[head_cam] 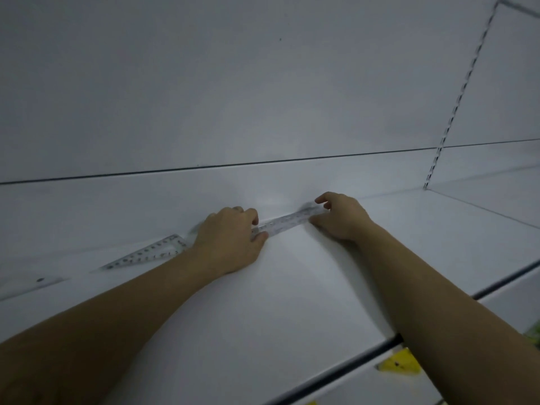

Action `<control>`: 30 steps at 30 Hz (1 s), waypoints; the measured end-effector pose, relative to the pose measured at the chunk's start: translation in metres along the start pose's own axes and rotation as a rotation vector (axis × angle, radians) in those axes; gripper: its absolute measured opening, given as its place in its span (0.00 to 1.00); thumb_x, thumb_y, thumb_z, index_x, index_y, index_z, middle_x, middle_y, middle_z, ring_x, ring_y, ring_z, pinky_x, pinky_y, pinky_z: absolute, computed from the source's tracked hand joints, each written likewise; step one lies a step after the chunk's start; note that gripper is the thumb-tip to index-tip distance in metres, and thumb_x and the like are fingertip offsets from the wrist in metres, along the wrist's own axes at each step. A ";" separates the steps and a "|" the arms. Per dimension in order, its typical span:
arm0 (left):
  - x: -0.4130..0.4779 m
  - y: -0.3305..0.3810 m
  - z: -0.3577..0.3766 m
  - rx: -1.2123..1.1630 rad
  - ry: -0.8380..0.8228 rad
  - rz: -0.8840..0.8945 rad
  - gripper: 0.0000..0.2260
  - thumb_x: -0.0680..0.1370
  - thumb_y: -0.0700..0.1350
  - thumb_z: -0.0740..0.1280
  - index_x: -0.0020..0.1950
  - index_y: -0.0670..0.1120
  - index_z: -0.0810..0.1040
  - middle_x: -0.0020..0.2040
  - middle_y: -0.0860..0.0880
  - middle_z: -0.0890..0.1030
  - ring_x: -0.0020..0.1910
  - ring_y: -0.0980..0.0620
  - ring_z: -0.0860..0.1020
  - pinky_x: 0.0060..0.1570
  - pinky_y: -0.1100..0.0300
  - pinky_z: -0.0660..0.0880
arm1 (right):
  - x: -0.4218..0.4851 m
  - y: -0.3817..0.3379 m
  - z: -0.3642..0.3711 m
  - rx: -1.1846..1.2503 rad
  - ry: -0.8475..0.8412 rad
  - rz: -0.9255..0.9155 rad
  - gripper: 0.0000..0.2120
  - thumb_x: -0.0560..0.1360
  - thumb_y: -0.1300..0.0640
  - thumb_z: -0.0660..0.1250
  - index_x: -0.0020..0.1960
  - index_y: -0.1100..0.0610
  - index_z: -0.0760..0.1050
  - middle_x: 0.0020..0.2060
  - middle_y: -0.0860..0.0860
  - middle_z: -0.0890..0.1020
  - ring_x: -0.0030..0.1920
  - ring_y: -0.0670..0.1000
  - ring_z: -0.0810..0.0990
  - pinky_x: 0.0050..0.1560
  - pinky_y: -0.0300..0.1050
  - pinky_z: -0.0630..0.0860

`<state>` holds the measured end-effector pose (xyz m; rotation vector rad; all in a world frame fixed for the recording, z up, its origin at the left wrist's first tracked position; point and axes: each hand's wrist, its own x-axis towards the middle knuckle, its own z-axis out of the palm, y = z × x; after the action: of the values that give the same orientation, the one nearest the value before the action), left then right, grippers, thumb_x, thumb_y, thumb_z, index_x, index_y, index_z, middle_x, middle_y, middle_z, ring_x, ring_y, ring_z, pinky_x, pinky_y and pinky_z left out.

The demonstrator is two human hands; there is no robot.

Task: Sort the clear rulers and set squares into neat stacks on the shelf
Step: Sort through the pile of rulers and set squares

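Observation:
A clear ruler lies near the back of the white shelf, running between both hands. My left hand pinches its left end between thumb and fingers. My right hand grips its right end, fingers curled over the top. Left of my left hand a clear set square lies flat on the shelf, its corner partly hidden behind my wrist. Another clear ruler lies at the far left, faint against the white surface.
The white back panel rises right behind the rulers. A slotted upright divides it from the adjoining bay on the right. Below the shelf's front edge a yellow tag shows on the lower level.

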<state>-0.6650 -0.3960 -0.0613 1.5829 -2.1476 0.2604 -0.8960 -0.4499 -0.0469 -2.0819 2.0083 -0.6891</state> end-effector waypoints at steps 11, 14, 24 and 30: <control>0.001 -0.007 0.000 -0.155 -0.045 -0.014 0.11 0.77 0.54 0.66 0.53 0.48 0.76 0.48 0.49 0.78 0.48 0.50 0.75 0.48 0.55 0.72 | 0.005 0.000 0.000 0.136 0.021 0.103 0.14 0.74 0.45 0.64 0.58 0.48 0.76 0.56 0.47 0.80 0.59 0.52 0.75 0.67 0.52 0.65; 0.002 -0.008 -0.001 -0.174 -0.063 -0.029 0.10 0.77 0.51 0.66 0.55 0.49 0.77 0.49 0.48 0.78 0.49 0.49 0.75 0.50 0.55 0.72 | 0.008 0.002 0.003 0.117 0.062 0.113 0.13 0.75 0.42 0.63 0.54 0.48 0.77 0.54 0.47 0.81 0.57 0.52 0.76 0.65 0.52 0.66; -0.011 -0.009 -0.037 0.020 -0.062 -0.037 0.23 0.75 0.62 0.64 0.66 0.52 0.71 0.62 0.50 0.75 0.61 0.49 0.72 0.61 0.53 0.65 | -0.025 -0.039 -0.012 -0.119 0.197 -0.181 0.23 0.76 0.43 0.62 0.69 0.49 0.69 0.67 0.52 0.72 0.67 0.55 0.67 0.68 0.53 0.59; -0.041 -0.045 -0.109 0.113 0.037 -0.063 0.26 0.74 0.64 0.63 0.68 0.53 0.70 0.64 0.52 0.75 0.64 0.50 0.70 0.64 0.52 0.63 | -0.067 -0.125 -0.022 -0.148 0.143 -0.463 0.29 0.74 0.42 0.66 0.72 0.48 0.65 0.69 0.51 0.69 0.69 0.54 0.65 0.70 0.52 0.59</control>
<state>-0.5858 -0.3310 0.0107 1.6918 -2.0830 0.3944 -0.7919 -0.3699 0.0124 -2.6959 1.6937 -0.7980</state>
